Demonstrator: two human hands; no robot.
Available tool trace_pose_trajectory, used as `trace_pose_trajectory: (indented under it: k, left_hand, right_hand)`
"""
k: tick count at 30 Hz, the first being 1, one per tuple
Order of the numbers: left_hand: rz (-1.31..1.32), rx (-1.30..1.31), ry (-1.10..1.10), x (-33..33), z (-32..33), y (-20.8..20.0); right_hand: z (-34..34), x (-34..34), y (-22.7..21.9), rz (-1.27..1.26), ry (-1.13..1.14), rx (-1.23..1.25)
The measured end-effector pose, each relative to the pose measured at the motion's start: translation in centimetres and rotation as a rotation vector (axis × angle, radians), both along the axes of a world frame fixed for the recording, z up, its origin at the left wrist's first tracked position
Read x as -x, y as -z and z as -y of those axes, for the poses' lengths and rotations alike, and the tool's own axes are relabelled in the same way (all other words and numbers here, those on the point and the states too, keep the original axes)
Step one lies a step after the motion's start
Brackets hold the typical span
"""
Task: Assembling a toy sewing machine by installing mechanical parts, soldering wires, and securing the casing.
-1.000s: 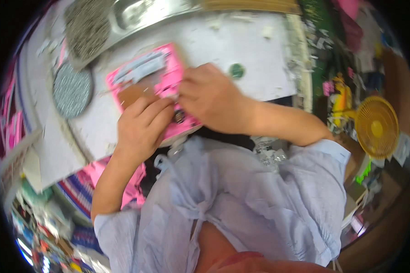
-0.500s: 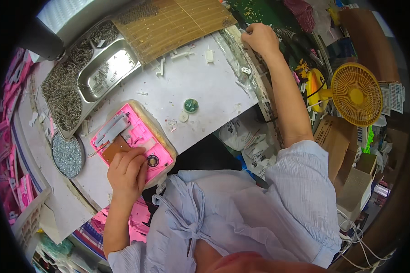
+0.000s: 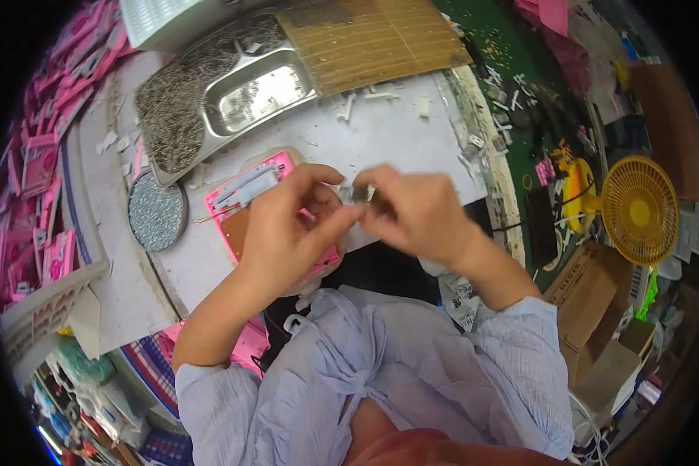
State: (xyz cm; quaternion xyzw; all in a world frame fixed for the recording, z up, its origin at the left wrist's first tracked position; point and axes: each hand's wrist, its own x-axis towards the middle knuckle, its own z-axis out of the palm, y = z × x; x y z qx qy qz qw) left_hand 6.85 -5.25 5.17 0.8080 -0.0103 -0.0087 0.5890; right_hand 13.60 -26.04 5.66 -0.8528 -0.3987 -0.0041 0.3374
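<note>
My left hand (image 3: 287, 221) and my right hand (image 3: 419, 210) meet above the near side of the table, fingers curled toward each other. A small dark piece (image 3: 359, 194) sits at the right fingertips, pinched by thumb and index finger; blur hides its kind. The left thumb and fingertips close in against the same spot, and what they grip is hidden. Under the left hand lies an open pink plastic casing (image 3: 282, 161) on a padded support. It carries a grey plastic part (image 3: 252, 186) and a brown board (image 3: 231, 229). The left hand covers much of its right half.
A metal tray (image 3: 217, 140) full of screws lies behind the casing, and a round dish (image 3: 157, 211) of small metal parts stands left. Corrugated cardboard (image 3: 373, 46) covers the back. Pink parts (image 3: 43, 179) pile up far left. A yellow fan (image 3: 639, 210) and cardboard box (image 3: 594, 295) stand right.
My right hand has come back from the far right table edge to meet the left. My left hand has lifted off the casing. The whole view has shifted.
</note>
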Motion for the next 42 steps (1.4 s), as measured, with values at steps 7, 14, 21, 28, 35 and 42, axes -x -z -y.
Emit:
trace_pose_trajectory:
  k: [7, 14, 21, 28, 35, 42]
  left_hand:
    - [0.003, 0.148, -0.065, 0.0, 0.5, -0.9]
    - [0.299, -0.276, 0.247, -3.7, -0.2, -1.7]
    - [0.551, -0.521, 0.702, -10.6, 1.8, -0.9]
    - [0.174, -0.888, -0.18, -28.0, -1.3, 4.3]
    - [0.213, -1.138, -0.198, -29.0, -0.2, 5.4]
    - [0.208, -1.231, -0.129, -29.1, 0.3, 4.9]
  right_hand:
    - [-0.8, 0.2, 2.6, -0.096, -0.073, -0.45]
    - [0.9, -0.6, 3.7, -0.99, -0.017, -0.823]
    - [5.4, -2.7, 5.0, -1.364, 0.095, -0.944]
    - [5.5, -2.9, 5.8, -1.238, 0.191, -1.008]
    - [6.1, -2.9, 6.0, -1.228, 0.217, -0.987]
    - [6.3, -2.8, 5.5, -1.223, 0.172, -0.973]
